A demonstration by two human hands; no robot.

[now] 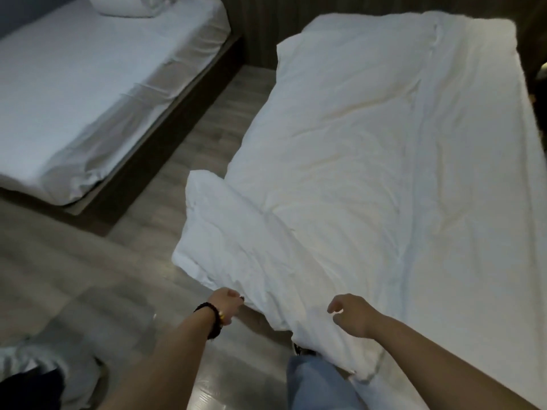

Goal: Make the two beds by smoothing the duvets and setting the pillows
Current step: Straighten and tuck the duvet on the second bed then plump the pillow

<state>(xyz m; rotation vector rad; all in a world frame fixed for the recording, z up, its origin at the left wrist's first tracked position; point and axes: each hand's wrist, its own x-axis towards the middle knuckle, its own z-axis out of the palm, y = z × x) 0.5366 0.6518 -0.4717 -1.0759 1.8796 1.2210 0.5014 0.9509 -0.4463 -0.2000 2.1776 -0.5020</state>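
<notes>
A wrinkled white duvet (370, 149) is spread over the right bed, its near left corner bunched and hanging off the bed's foot over the floor. My left hand (226, 304), with a dark bead bracelet on the wrist, grips the duvet's lower edge at that hanging corner. My right hand (352, 313) hovers just above the duvet near the foot, fingers loosely curled and holding nothing. The left bed (74, 93) shows only a fitted white sheet. A heap of white bedding (133, 4), pillow or duvet, lies at its far end.
A grey wood-look floor aisle (183, 149) runs between the two beds. The left bed's dark frame (165, 122) borders it. A dark panelled wall stands behind the beds. White fabric and something dark (41, 377) lie on the floor at bottom left. My jeans-clad leg (316, 383) is at the bed's foot.
</notes>
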